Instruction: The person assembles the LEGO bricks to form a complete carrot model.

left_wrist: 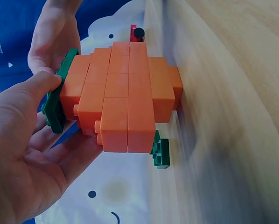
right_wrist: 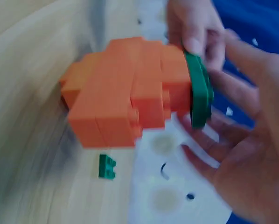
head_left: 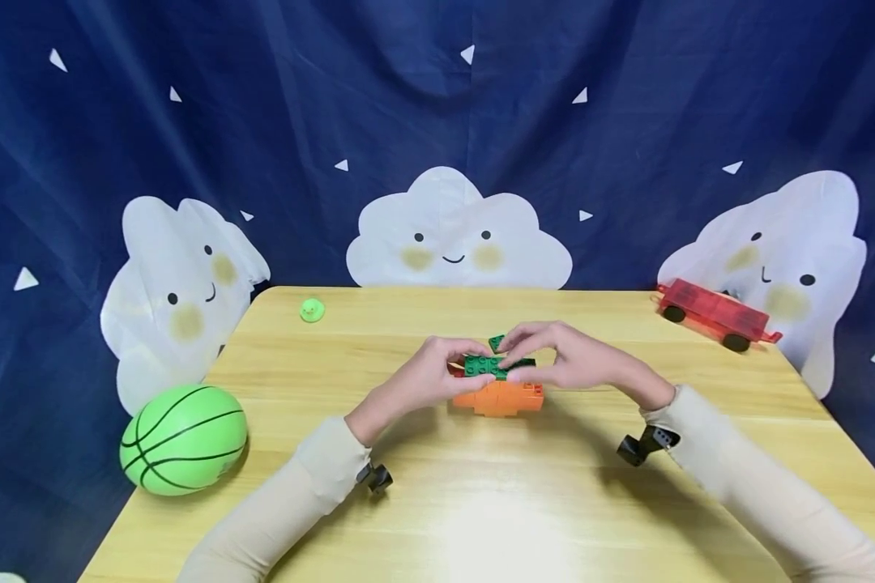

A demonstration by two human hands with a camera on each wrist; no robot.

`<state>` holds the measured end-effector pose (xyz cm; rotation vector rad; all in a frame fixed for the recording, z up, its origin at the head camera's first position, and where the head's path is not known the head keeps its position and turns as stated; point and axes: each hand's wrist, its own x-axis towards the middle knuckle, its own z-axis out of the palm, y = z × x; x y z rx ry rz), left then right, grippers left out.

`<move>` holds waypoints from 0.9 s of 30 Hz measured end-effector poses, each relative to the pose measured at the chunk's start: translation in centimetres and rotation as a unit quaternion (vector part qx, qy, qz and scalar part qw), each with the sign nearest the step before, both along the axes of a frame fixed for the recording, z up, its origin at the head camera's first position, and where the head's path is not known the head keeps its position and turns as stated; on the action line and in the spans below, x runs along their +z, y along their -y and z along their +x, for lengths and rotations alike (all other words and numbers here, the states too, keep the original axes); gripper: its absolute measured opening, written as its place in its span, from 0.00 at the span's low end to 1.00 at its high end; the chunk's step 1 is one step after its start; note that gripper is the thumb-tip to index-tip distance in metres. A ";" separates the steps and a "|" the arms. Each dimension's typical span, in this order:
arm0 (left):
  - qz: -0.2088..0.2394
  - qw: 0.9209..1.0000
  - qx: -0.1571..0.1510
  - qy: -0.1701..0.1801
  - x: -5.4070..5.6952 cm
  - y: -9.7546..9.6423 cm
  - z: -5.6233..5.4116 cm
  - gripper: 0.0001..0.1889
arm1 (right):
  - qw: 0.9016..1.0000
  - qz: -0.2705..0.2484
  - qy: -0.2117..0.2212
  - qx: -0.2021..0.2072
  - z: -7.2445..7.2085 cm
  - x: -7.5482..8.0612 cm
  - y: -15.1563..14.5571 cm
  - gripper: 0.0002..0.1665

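A build of orange bricks, stepped in shape, stands on the table with green studded bricks along its top. My left hand grips the left end, its thumb on the green layer and its fingers behind the orange bricks. About the right end my right hand is spread, thumb on the near side and fingers on the far side. In the right wrist view they curve loosely around the green layer without a clear pinch; blur hides any contact. Behind the build lies a loose green brick.
On the table's left edge is a green ball with black lines. A small green duck sits at the back left. At the back right stands a red toy wagon with black wheels. A blue curtain with white clouds hangs behind.
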<state>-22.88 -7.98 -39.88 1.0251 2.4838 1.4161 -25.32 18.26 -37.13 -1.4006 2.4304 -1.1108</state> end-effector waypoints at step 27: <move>-0.058 0.998 -0.014 -0.019 0.3 0.1 -0.3 0.19 | 0.982 0.117 -0.139 -0.047 -5.8 -6.9 -0.5 0.21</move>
